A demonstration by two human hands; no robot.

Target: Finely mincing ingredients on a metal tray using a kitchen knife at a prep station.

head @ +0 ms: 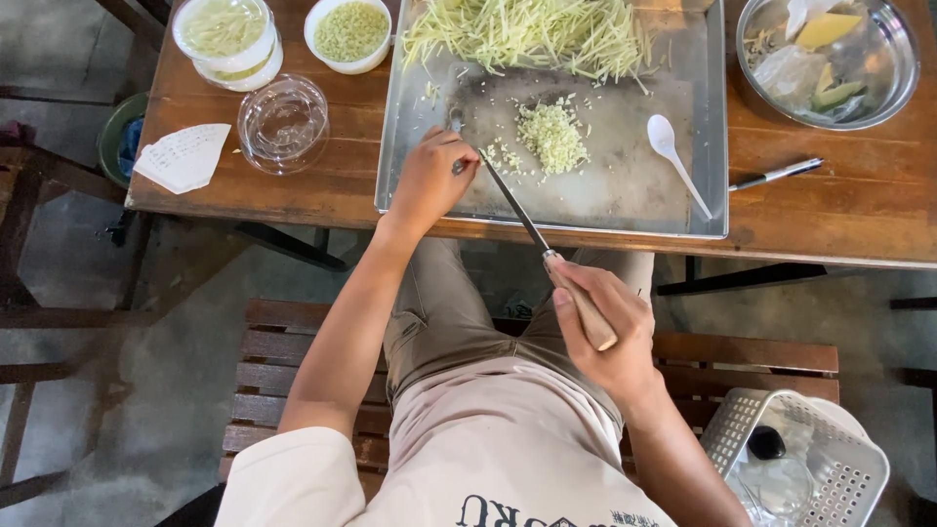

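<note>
My right hand (605, 327) grips the wooden handle of a long knife (515, 208), whose blade reaches up over the near edge of a metal tray (703, 146). My left hand (429, 181) rests on the tray's near left part, fingers pinched at the blade's tip. Just beyond the blade lies a small heap of finely chopped pale green bits (551, 137). A large pile of thin green shreds (527, 34) fills the tray's far end. A white plastic spoon (675, 156) lies on the tray to the right.
On the wooden table (830, 210) stand a metal bowl of scraps (830, 59), a pen (776, 176), a white bowl of chopped green bits (348, 34), a lidded tub (226, 39), a clear lid (283, 122) and paper cones (183, 156). A white basket (795, 468) sits on the bench.
</note>
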